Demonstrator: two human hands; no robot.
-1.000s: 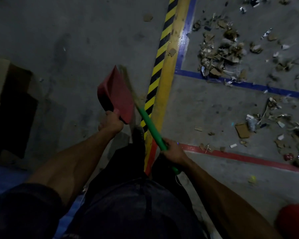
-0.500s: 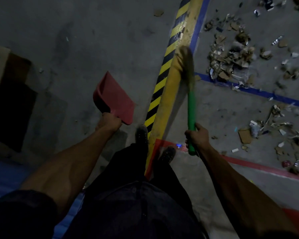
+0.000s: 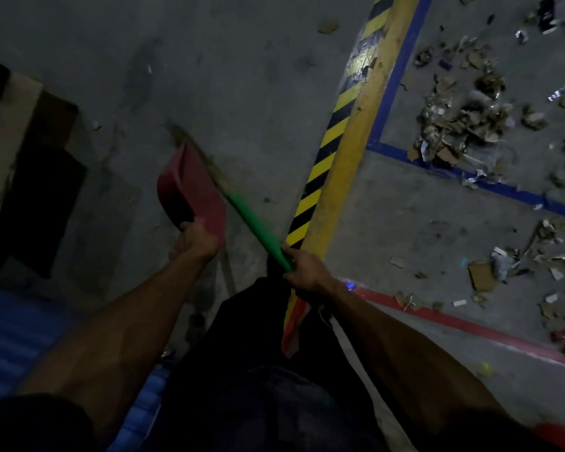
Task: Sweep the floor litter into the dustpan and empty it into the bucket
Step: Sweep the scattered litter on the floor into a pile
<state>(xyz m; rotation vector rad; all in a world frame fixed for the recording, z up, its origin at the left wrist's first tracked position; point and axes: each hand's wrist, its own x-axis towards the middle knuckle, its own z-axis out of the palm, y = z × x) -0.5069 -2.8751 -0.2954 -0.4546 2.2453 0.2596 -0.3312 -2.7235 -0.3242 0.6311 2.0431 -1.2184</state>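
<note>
I observe a grey concrete floor [image 3: 242, 76] marked by a yellow line [image 3: 356, 141] with a black-and-yellow hazard stripe [image 3: 320, 164] just beside it, blue tape lines [image 3: 503, 190] and a red tape line [image 3: 470, 327]. A dense heap of cardboard and paper litter [image 3: 463, 122] lies inside the blue corner, and I note looser scraps [image 3: 490, 272] scattered between the blue and red lines. At the left edge I record flattened cardboard [image 3: 7, 141] and a blue corrugated sheet [image 3: 13, 337] lying on the floor.

One red dustpan [image 3: 193, 187], one green-handled broom [image 3: 255, 228], two hands, left [image 3: 194, 243] and right [image 3: 304, 270]. Two litter heaps: far [image 3: 463, 125], near [image 3: 516, 272]. Four floor lines: striped, blue, yellow, red.
</note>
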